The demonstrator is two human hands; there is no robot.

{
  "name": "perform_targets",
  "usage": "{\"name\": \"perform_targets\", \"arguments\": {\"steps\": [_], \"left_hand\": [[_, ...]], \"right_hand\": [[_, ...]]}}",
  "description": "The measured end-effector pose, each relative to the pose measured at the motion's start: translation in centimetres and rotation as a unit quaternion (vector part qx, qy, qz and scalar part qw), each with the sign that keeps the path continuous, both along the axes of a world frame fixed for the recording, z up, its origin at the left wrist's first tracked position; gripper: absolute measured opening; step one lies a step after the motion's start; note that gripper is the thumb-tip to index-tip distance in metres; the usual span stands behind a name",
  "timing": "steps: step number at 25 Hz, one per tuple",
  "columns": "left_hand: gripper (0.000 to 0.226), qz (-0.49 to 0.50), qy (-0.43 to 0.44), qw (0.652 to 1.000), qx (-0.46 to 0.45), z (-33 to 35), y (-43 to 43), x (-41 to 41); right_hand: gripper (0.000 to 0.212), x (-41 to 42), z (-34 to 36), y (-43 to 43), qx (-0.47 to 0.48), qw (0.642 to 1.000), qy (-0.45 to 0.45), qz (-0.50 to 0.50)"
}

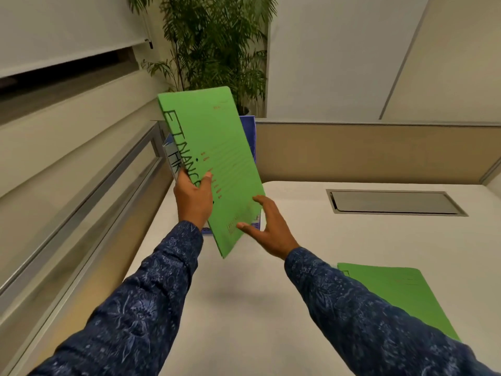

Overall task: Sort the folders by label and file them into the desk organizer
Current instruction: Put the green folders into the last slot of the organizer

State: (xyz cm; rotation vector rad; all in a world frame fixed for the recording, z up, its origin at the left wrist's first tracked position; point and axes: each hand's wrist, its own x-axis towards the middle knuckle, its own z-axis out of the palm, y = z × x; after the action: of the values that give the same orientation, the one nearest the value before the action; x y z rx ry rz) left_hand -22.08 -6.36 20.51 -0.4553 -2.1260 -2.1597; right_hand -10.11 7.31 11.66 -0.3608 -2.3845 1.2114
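- Patterned blue sleeves (151,302) reach across the white table (244,308).
- Left hand (193,198) grips the green "FINANCE" folder (214,158) by its left edge, thumb on the cover.
- Right hand (267,226), fingers spread, touches its lower right corner.
- Folder tilts, long axis running away toward the blue desk organizer (250,137) behind.
- Second green folder (401,291) lies flat at right.

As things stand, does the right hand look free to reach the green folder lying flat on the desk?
Probably yes. The right hand only rests open against the held FINANCE folder, which the left hand grips. The flat green folder lies beside the right forearm, unobstructed.
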Motion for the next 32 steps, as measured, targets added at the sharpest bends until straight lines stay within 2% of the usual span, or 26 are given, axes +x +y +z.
{"name": "perform_targets", "arguments": {"steps": [4, 8, 16, 24, 28, 32], "left_hand": [[0.042, 0.023, 0.072, 0.997, 0.015, 1.3, 3.5, -0.8], [0.037, 0.047, 0.131, 0.99, 0.001, 1.0, 5.7, -1.2], [0.043, 0.04, 0.118, 0.99, -0.06, -0.5, 8.5, -4.6], [0.025, 0.058, 0.13, 0.976, -0.167, -0.9, 9.9, -8.0], [0.056, 0.016, 0.165, 0.977, -0.135, -0.5, 10.4, -9.3], [0.06, 0.013, 0.186, 0.973, -0.135, -0.8, 10.7, -9.9]], "right_hand": [[0.093, -2.9, 0.4, -0.7, 0.047, 0.996, -0.044, 0.062], [0.088, -5.4, 0.5, -0.3, 0.048, 0.996, -0.056, 0.04], [0.08, -8.7, -1.5, 3.3, 0.067, 0.993, -0.094, 0.032], [0.067, -11.6, -3.5, 6.6, 0.095, 0.986, -0.137, 0.012], [0.065, -13.2, -4.5, 7.1, 0.134, 0.977, -0.166, -0.01], [0.062, -14.2, -5.4, 7.1, 0.195, 0.966, -0.167, -0.026]]}}
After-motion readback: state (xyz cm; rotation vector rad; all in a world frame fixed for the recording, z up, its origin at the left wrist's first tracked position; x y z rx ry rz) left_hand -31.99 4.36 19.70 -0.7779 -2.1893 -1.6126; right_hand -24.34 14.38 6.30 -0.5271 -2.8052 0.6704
